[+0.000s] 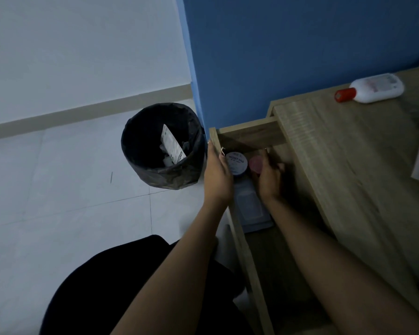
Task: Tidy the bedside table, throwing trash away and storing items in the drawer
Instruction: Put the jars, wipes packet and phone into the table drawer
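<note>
Nearest the camera, both forearms reached forward over dark clothing into the open drawer (246, 250) of the bedside table (344, 170). The drawer was pulled out toward the floor side, its front panel at the left.

The left hand (217, 172) lay against the drawer's front panel near its far corner, fingers extended along the wood; whether it was gripping the panel or only resting on it could not be told. The right hand (269, 176) was inside the drawer, fingers curled at a small pink-lidded jar (255, 163); a firm grip on it could not be confirmed. The two hands stood apart, with a round blue-lidded tin (237, 163) between them. Under the wrists lay a flat pale packet (249, 206) on the drawer floor.

Judgement: the jar and tin looked small, rigid and light; the smooth lids might slip, so a hold around the sides would serve best. The packet appeared soft and would lift by an edge.

Farther off, a white bottle with a red cap (375, 89) lay on its side on the tabletop near the blue wall (288, 56), not yet stored. It would probably roll; grasping across the body seemed advisable.

On the floor left of the drawer stood a lined waste bin (162, 146) holding a flat printed carton and other scraps.
</note>
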